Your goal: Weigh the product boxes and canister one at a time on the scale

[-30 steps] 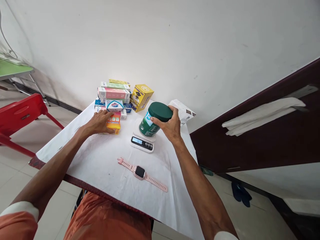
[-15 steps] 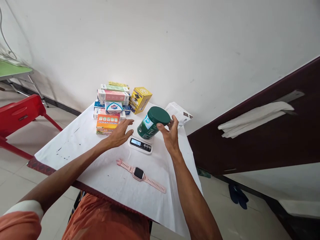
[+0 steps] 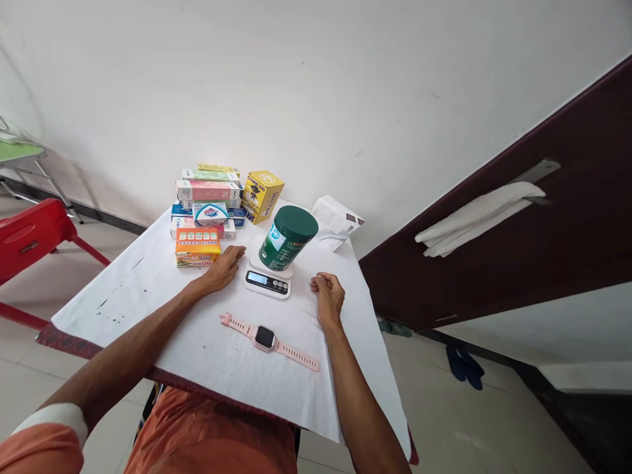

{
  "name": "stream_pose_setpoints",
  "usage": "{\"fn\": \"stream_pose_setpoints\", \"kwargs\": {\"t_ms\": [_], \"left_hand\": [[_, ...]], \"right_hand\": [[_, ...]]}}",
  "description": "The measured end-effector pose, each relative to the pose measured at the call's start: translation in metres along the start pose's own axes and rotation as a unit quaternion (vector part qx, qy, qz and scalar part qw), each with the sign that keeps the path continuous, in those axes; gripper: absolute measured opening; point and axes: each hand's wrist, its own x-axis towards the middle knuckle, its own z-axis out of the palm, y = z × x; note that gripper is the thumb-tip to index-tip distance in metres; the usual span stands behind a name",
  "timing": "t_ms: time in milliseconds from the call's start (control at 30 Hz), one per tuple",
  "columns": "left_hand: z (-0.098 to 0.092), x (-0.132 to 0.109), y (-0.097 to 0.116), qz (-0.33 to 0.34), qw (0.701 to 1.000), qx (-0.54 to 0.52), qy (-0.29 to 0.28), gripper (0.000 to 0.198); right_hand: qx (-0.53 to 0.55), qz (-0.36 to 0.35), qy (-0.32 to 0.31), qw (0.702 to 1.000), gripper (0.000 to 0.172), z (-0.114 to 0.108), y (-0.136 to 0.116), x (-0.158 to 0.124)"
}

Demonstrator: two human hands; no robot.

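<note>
A dark green canister [image 3: 284, 247] with a green lid stands on a white kitchen scale [image 3: 266, 284], whose display is lit. Left of the scale, my left hand [image 3: 224, 268] lies on the cloth with its fingers stretched out, empty, beside an orange box [image 3: 197, 249]. To the right, apart from the scale, rests my right hand [image 3: 329, 296]; its fingers are curled in and appear to hold nothing. A pink smartwatch [image 3: 264, 338] lies flat in front of the scale, strap spread out.
Several stacked small cartons [image 3: 208, 192] stand at the back left, with a yellow box [image 3: 264, 194] beside them. A white box [image 3: 338, 220] lies behind the canister against the wall. A red chair [image 3: 34, 230] is left of the table; a dark door [image 3: 494, 230] is at right.
My right hand has left the canister and come down onto the table right of the scale. My left hand has lowered onto the cloth. The scale's display reading has changed.
</note>
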Motion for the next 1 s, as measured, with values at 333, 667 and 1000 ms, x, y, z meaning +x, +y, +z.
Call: {"fn": "stream_pose_setpoints", "kwargs": {"t_ms": [333,667,1000], "left_hand": [[0.004,0.003,-0.002,0.000,1.000,0.014,0.017,0.052],[0.004,0.003,-0.004,-0.004,0.999,0.023,0.026,0.052],[0.006,0.004,-0.004,0.000,0.999,0.032,0.028,0.050]], "right_hand": [[-0.030,0.008,-0.027,0.999,0.043,-0.001,-0.008,-0.004],[-0.075,-0.134,-0.157,0.976,0.107,0.070,-0.084,0.003],[-0.095,-0.112,-0.058,0.987,0.085,0.096,-0.083,0.016]]}}
